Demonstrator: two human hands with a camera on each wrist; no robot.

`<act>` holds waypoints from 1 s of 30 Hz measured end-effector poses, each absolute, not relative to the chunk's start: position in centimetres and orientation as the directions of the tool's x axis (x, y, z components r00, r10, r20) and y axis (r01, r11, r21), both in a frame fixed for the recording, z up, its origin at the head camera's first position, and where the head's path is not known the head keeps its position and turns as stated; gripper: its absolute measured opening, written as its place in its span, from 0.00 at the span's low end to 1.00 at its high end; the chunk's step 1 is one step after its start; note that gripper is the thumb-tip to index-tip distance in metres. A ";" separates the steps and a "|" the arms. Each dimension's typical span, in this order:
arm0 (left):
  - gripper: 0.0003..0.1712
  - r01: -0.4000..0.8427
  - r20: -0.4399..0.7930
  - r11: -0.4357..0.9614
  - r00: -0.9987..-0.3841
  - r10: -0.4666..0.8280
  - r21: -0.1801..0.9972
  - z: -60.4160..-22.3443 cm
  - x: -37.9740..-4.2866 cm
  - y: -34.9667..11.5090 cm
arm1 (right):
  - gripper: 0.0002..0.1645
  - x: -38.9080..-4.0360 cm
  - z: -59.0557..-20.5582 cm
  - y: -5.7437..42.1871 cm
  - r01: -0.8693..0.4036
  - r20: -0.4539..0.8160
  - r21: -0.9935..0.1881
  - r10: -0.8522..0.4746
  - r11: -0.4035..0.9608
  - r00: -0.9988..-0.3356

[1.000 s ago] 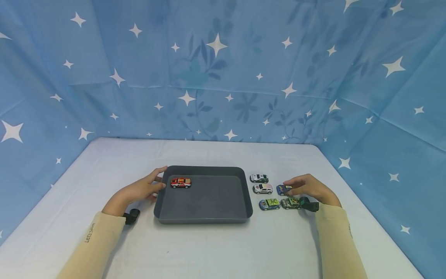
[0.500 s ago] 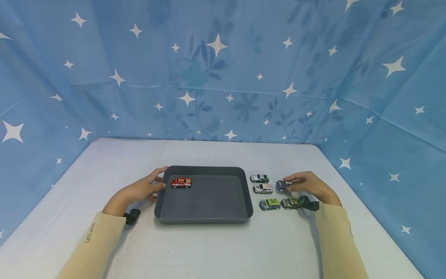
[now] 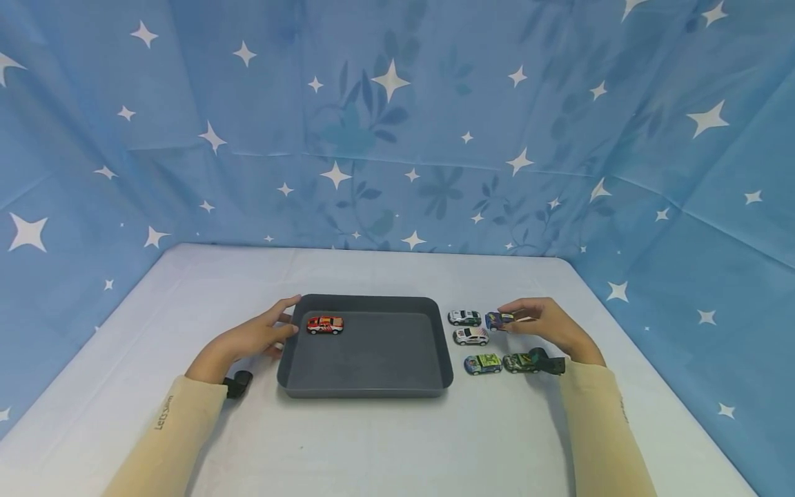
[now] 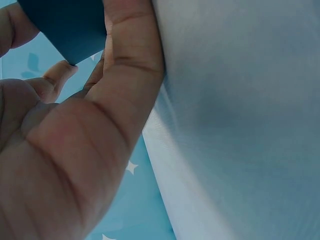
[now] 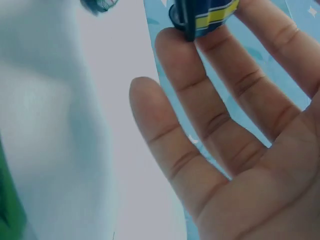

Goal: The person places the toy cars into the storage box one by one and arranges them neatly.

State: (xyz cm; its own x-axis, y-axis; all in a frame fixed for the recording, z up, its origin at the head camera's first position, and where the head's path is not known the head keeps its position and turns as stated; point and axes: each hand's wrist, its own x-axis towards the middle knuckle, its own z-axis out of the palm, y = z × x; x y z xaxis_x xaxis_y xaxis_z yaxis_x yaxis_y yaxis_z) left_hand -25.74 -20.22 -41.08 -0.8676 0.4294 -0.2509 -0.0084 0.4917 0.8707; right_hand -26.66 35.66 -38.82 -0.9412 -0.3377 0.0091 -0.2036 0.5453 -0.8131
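In the head view my left hand [image 3: 257,336] holds the left side of a dark grey tray [image 3: 373,393], fingertips at its rim. The left wrist view shows the tray's corner [image 4: 75,30] between thumb and fingers. A red toy car [image 3: 325,325] stands inside, near the back left. To the right, my right hand [image 3: 549,324] pinches a blue toy car [image 3: 497,321] by its right end. In the right wrist view, that blue-and-yellow car [image 5: 212,15] sits at the fingertips. It is beside a white-and-green toy car [image 3: 464,317].
A white toy car [image 3: 470,336] stands right of the tray. In front of it are a blue-and-yellow-green toy car [image 3: 482,364] and a green camouflage toy car [image 3: 520,362], the latter under the right wrist. A blue star-patterned curtain [image 3: 397,138] hangs behind the white table [image 3: 373,449].
My right hand has moved the blue toy car back and left, from beside the white car to beside the white-and-green one. The left hand and tray have kept their place.
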 end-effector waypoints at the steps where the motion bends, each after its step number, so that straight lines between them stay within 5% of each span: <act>1: 0.44 -0.008 -0.251 0.491 -0.867 0.431 0.871 -41.1 -25.7 -20.2 | 0.24 -26.7 -38.8 35.5 -0.208 0.014 -0.819 -0.343 0.535 -0.939; 30: 0.44 -0.005 -0.253 0.497 -0.865 0.433 0.868 -40.7 -25.6 -20.2 | 0.18 -26.6 -37.2 30.9 -0.408 0.176 -0.772 -0.452 0.488 -0.875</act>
State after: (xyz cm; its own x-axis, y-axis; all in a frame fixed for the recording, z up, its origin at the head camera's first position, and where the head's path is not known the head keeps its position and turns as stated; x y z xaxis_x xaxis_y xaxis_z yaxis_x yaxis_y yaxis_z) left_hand -25.62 -20.21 -40.68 -0.8650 0.4332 -0.2533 -0.0055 0.4967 0.8679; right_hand -26.58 30.93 -37.20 -0.8746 -0.4517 0.1761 -0.4075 0.4883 -0.7717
